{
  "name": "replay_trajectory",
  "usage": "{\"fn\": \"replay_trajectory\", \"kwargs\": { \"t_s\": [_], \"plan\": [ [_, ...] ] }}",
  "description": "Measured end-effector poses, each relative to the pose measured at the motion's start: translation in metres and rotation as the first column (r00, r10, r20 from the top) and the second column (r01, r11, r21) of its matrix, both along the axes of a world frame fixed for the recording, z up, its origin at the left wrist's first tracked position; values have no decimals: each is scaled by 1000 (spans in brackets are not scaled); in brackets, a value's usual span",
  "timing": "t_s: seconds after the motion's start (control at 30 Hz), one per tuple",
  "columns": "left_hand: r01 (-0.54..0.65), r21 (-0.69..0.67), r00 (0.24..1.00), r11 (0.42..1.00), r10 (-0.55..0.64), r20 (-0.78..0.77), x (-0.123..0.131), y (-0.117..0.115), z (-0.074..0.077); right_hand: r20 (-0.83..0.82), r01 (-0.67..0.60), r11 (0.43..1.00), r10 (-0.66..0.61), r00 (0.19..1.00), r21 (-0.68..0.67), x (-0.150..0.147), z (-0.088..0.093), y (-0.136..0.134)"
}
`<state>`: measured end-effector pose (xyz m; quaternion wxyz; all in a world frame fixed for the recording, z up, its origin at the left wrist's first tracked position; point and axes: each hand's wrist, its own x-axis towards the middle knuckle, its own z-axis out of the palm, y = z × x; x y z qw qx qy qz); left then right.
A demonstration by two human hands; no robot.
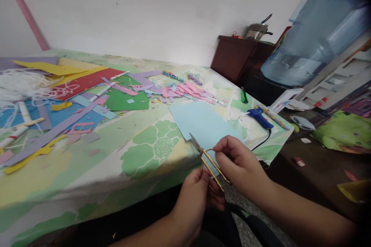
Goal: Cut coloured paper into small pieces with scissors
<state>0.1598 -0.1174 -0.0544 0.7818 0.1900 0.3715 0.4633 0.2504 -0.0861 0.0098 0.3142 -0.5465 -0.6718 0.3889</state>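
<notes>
A pair of scissors [212,170] with gold handles and dark metal blades is held over the table's front edge, its blades slightly apart and pointing up and left. My left hand [194,197] is closed on the lower handle. With thumb and fingertips pinched, my right hand [242,162] grips the side of the upper handle. Beneath the blades lies a light blue sheet of paper [203,117] that reaches past the table edge behind the handles. Whether either hand touches the paper is hidden.
Paper scraps [188,90], a green sheet [127,98] and white string [21,85] litter the patterned tablecloth [116,166]. A blue glue gun [261,119] with its cord and a green utility knife [244,95] lie at right. Beyond stands a large water bottle [313,34].
</notes>
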Motion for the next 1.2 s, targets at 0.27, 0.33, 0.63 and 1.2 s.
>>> {"fn": "replay_trajectory", "kwargs": {
  "t_s": [0.27,0.33,0.63,1.2],
  "plan": [
    [-19,-8,998,1000,19,60,6,6,7,-39,86,995,-84,996,49,7,0,11],
    [-22,-19,997,1000,24,71,8,7,8,-46,94,995,-92,995,44,9,0,13],
    [-32,-32,999,999,33,28,11,18,9,19,64,994,-66,998,92,8,-6,21],
    [-13,52,1000,999,13,-7,13,22,7,-467,-58,905,-162,869,-422,13,-5,11]
  ]
}}
